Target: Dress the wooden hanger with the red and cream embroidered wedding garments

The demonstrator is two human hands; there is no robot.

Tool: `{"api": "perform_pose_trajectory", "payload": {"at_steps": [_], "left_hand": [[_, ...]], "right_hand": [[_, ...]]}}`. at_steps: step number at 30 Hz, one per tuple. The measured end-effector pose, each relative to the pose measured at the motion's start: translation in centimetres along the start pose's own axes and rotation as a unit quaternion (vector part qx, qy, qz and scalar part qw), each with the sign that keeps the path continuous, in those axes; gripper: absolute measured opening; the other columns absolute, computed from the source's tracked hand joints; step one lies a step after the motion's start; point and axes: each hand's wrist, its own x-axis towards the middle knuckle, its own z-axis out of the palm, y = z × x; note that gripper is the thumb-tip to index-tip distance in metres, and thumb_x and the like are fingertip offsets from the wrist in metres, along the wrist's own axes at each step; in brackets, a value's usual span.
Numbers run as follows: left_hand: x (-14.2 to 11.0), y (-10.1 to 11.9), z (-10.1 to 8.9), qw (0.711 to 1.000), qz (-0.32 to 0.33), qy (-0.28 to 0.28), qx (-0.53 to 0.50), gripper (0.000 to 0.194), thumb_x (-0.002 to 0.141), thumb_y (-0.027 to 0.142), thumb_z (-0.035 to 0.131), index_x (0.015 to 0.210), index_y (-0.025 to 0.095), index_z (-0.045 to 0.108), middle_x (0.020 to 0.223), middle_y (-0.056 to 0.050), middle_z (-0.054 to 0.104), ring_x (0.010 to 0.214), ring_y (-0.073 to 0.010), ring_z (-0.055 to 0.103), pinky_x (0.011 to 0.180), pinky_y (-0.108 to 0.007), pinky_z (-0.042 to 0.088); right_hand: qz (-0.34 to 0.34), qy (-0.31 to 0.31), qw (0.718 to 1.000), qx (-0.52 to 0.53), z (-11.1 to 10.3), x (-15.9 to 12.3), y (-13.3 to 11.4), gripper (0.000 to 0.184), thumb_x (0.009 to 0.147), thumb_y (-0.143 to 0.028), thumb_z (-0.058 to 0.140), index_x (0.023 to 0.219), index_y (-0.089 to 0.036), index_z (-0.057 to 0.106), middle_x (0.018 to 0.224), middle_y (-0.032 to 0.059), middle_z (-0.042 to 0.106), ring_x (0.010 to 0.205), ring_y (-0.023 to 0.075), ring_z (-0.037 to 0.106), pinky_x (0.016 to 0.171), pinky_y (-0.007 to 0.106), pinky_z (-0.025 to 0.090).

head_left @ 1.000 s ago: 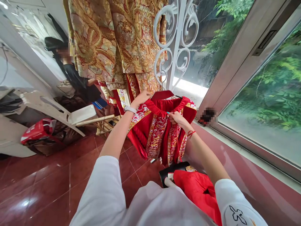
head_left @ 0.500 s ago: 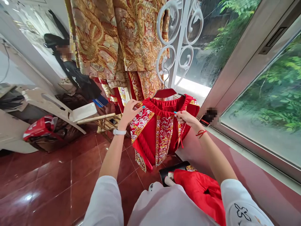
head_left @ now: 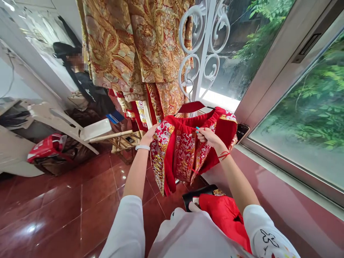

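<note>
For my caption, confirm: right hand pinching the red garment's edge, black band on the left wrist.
Wrong colour: the head view shows a white band on the left wrist, not black. The right hand does pinch the edge of the red garment.

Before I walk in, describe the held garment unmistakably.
Find the window at right, then the white metal curls beside it. Below, the garment stretches between the left hand and right hand. Its embroidered red panels set it apart from the gold clothes behind and plain red cloth below.
</note>
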Motion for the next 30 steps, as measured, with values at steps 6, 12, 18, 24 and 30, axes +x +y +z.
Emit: {"api": "perform_pose_trajectory", "payload": {"at_steps": [6,12,18,24,30], "left_hand": [[0.0,1.5,-0.2,0.997,0.024,0.051,0.048,0.029,0.09,0.043,0.057,0.1,0.018,0.067,0.114,-0.012,0.071,0.121,-0.0277,0.059,0.107,-0.042,0.044],[-10.0,-0.2,9.7,0.947,0.188,0.233,0.112,0.016,0.092,0.024,0.048,0.103,0.022,0.059,0.118,-0.013,0.061,0.124,-0.0263,0.052,0.108,-0.041,0.04],[-14.1,-4.0,19.2,0.988,0.046,0.051,-0.137,0.024,0.088,0.045,0.063,0.093,0.022,0.056,0.086,-0.003,0.058,0.08,-0.0171,0.057,0.073,-0.029,0.046],[-15.5,-0.9,17.9,0.976,0.008,-0.012,-0.218,0.065,0.07,0.085,0.06,0.069,0.023,0.041,0.063,0.007,0.032,0.05,-0.0083,0.023,0.046,-0.024,0.023],[-17.5,2.3,18.1,0.976,0.017,-0.004,-0.219,0.064,0.073,0.083,0.061,0.068,0.022,0.041,0.067,0.004,0.035,0.05,-0.0079,0.025,0.045,-0.025,0.024]], "right_hand": [[0.004,-0.017,1.0,-0.002,-1.7,0.2,1.0,0.039,0.091,-0.028,0.062,0.065,-0.022,0.034,0.054,-0.0113,0.021,0.044,0.0033,0.013,0.04,0.016,0.012],[0.008,-0.045,0.998,0.045,0.6,1.5,1.9,0.041,0.091,-0.033,0.063,0.067,-0.022,0.033,0.055,-0.0116,0.02,0.045,0.0038,0.013,0.041,0.016,0.012],[0.02,-0.028,0.996,0.082,2.6,1.3,2.4,0.036,0.093,-0.037,0.063,0.07,-0.021,0.039,0.055,-0.0116,0.023,0.044,0.0044,0.014,0.04,0.017,0.015],[0.064,-0.009,0.986,0.157,3.2,0.7,0.0,0.028,0.102,-0.029,0.051,0.076,-0.017,0.049,0.057,-0.0052,0.044,0.047,0.0054,0.037,0.045,0.016,0.037],[0.126,0.029,0.986,0.102,2.7,2.9,-5.4,0.027,0.103,-0.024,0.046,0.078,-0.017,0.053,0.062,0.0032,0.06,0.054,0.0109,0.056,0.051,0.02,0.05]]}}
